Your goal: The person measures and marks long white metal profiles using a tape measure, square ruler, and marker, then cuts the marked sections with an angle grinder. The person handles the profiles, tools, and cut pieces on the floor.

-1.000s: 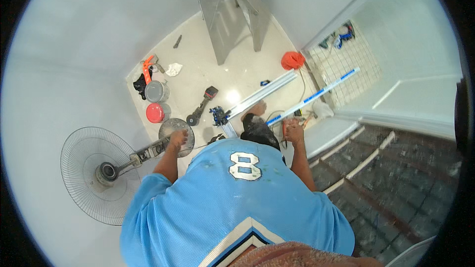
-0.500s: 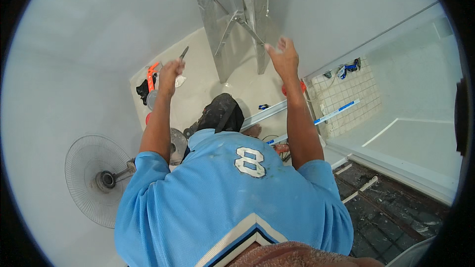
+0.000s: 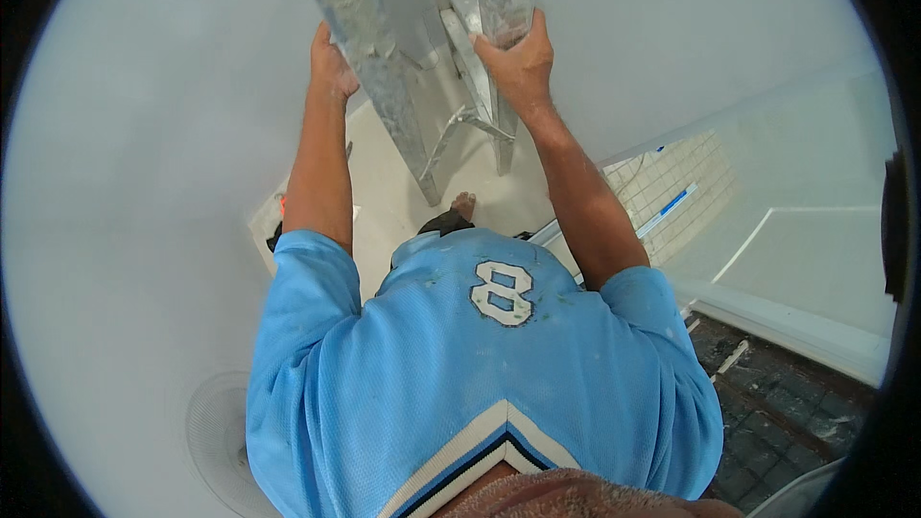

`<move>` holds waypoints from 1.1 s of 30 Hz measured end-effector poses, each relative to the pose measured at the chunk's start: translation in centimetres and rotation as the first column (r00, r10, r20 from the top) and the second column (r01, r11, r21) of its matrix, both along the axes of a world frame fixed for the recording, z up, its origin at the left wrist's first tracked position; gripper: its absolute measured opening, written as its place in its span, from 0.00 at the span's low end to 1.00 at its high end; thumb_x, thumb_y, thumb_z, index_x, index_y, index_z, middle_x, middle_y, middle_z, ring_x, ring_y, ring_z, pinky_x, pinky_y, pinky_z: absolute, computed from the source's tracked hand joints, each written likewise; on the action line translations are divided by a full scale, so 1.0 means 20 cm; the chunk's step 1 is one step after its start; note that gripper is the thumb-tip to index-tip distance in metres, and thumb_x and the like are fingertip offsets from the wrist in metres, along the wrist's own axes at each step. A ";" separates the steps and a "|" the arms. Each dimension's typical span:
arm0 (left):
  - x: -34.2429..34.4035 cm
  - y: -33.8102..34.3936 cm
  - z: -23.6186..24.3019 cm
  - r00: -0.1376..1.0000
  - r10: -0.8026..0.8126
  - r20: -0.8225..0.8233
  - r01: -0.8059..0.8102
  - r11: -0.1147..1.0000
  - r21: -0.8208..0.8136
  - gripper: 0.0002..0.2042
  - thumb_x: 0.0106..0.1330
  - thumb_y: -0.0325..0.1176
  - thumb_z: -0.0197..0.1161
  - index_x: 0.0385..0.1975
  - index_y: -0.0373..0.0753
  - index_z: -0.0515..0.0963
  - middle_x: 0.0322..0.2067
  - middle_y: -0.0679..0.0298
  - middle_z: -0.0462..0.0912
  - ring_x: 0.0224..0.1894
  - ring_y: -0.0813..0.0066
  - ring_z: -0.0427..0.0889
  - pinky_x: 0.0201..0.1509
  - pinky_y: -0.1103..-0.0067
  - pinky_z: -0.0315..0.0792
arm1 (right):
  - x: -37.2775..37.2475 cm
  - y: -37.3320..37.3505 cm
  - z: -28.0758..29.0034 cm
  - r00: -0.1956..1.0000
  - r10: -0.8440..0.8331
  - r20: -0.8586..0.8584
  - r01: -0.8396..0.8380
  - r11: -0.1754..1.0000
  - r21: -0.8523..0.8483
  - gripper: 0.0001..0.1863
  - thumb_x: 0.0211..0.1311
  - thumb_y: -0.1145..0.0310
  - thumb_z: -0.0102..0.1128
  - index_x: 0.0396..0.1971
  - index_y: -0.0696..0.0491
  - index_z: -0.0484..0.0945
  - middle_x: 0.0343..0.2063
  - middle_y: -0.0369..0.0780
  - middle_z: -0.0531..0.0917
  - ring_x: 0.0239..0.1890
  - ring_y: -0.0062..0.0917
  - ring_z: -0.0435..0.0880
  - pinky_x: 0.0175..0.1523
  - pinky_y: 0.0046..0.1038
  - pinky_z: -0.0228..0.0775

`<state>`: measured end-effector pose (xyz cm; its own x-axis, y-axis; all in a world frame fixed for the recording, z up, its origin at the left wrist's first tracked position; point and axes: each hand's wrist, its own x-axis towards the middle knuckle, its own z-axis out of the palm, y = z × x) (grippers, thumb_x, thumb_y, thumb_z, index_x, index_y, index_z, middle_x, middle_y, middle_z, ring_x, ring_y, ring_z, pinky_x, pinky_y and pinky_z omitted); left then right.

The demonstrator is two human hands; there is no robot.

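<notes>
While left hand (image 3: 334,69) and right hand (image 3: 521,64) hold its sides | metal stepladder (image 3: 384,77), long axis upright | feet pointing down, floor's (image 3: 499,203) far end

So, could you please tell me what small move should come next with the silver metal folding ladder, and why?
I would probably ease the bare foot back slightly: it looks close to the lower end of the silver metal folding ladder, which the right hand grips while the left hand is at its left edge.
</notes>
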<state>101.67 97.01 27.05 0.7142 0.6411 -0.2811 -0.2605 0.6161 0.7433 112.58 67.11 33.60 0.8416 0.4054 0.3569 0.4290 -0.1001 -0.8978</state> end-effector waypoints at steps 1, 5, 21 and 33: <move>0.05 -0.13 0.10 0.999 -0.046 0.026 0.047 0.998 -0.039 0.28 0.78 0.52 0.56 0.57 0.26 0.74 0.44 0.51 0.82 0.42 0.57 0.84 0.50 0.62 0.83 | 0.03 -0.01 -0.03 1.000 -0.023 -0.019 0.023 1.000 0.020 0.36 0.48 0.62 0.81 0.54 0.62 0.72 0.45 0.50 0.86 0.48 0.39 0.87 0.56 0.40 0.78; 0.10 0.05 -0.13 0.961 -0.271 0.056 0.275 0.956 -0.098 0.19 0.76 0.45 0.62 0.46 0.30 0.80 0.34 0.56 0.84 0.30 0.62 0.86 0.38 0.68 0.85 | 0.05 0.05 -0.04 0.997 -0.017 -0.075 0.022 0.997 0.069 0.31 0.46 0.69 0.76 0.52 0.60 0.76 0.42 0.47 0.87 0.46 0.37 0.88 0.55 0.38 0.78; -0.21 0.06 -0.03 0.887 0.062 -0.457 0.196 0.846 0.496 0.12 0.67 0.36 0.67 0.25 0.35 0.82 0.21 0.60 0.83 0.21 0.71 0.80 0.31 0.76 0.74 | 0.47 -0.06 -0.08 0.998 -0.044 0.039 0.045 0.998 -0.037 0.29 0.48 0.69 0.76 0.53 0.58 0.78 0.44 0.44 0.88 0.47 0.31 0.88 0.56 0.34 0.80; -0.28 0.08 -0.09 0.865 0.181 -0.467 0.088 0.863 0.497 0.11 0.65 0.35 0.66 0.27 0.32 0.81 0.21 0.57 0.82 0.21 0.66 0.81 0.30 0.72 0.77 | 0.57 0.01 -0.07 0.999 -0.010 -0.032 0.011 1.000 0.028 0.34 0.46 0.68 0.76 0.57 0.57 0.78 0.44 0.45 0.88 0.48 0.33 0.88 0.59 0.35 0.79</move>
